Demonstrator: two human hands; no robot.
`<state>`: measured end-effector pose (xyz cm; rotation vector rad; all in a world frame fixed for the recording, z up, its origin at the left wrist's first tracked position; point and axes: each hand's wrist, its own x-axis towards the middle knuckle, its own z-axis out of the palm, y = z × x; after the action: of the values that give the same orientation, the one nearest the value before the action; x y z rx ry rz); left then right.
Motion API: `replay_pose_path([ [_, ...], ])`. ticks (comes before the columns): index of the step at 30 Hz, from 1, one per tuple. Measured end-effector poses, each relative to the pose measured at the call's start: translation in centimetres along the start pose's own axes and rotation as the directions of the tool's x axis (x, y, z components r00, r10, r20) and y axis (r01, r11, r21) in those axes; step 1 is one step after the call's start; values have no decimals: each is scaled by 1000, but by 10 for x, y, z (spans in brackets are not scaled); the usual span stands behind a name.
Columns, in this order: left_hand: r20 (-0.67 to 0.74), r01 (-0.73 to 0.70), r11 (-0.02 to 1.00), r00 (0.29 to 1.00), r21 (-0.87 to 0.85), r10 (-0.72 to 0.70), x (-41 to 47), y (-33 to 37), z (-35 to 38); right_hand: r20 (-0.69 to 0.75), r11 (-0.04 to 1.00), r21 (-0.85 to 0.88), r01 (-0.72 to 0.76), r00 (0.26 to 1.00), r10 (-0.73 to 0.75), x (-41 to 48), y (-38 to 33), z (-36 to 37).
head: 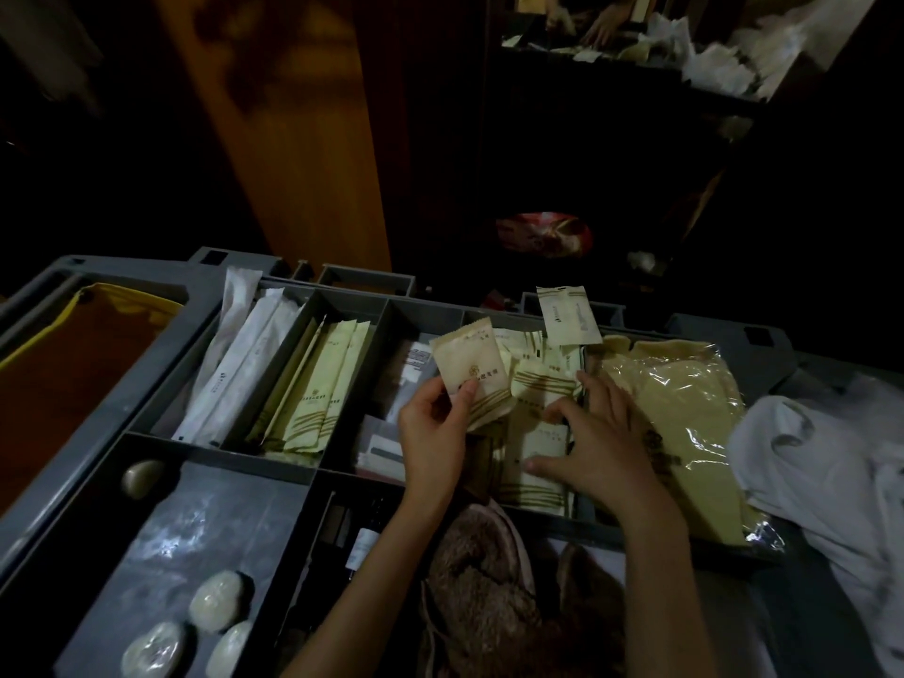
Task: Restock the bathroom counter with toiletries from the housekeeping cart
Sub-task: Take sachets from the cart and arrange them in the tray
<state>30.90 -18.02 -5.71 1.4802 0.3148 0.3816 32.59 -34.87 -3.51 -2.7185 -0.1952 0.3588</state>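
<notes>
Near mid-frame over the cart tray (pixel 244 455), the left hand (pixel 430 425) pinches one sachet (pixel 469 364); the right hand (pixel 599 442) lies spread on the packets (pixel 535 484), grip unclear. Better to lift one packet by its edge, singly.

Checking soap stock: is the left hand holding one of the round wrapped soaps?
No, the left hand pinches a flat cream packet, while the round soaps lie in the cart's near compartment.

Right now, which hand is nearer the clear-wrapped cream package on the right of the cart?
Right. The right hand sits at the left edge of the clear-wrapped package; the left hand is farther left, holding a sachet up.
</notes>
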Motion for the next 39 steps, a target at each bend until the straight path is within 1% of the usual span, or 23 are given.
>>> replay_pose_path([
  [2,-5,4,1000,1000,0,-4,0,-1,0,35,1000,-15,-15,999,16,1,-4,4],
  [4,3,4,1000,1000,5,-4,0,-2,0,56,1000,5,-27,998,27,3,-4,7],
  [10,28,-22,999,999,42,21,0,-3,1,30,1000,-7,-4,1000,4,4,0,11],
  [12,29,-21,999,999,45,19,-1,-3,1,-50,1000,10,4,999,-4,5,-1,11],
  [15,32,-24,998,999,57,22,0,-3,0,-227,999,-26,23,974,-28,7,-1,11],
  [18,38,-18,998,999,55,16,0,-4,0,-289,998,-21,62,955,-66,10,3,11],
  [20,37,-8,999,999,41,7,0,-4,0,-328,993,39,115,940,-96,10,7,8],
  [23,46,-17,999,999,35,16,0,-4,0,-332,950,269,159,941,-63,7,3,0],
  [25,53,-23,999,998,33,21,-1,-4,0,-314,897,415,154,949,-18,4,2,-3],
  [28,53,-23,999,998,36,21,0,-5,-1,-313,767,625,148,947,72,0,-1,-7],
  [31,79,-29,999,996,21,28,-2,-2,0,-371,675,715,179,917,150,-2,-1,-11],
  [34,162,-56,998,986,36,49,-6,0,1,-389,592,780,203,898,204,-1,2,-15],
  [37,283,-67,996,958,59,48,-9,3,3,-393,556,803,217,893,220,-1,2,-15],
  [39,340,-33,999,940,30,21,-9,5,3,-390,542,811,221,894,220,-1,1,-15],
])
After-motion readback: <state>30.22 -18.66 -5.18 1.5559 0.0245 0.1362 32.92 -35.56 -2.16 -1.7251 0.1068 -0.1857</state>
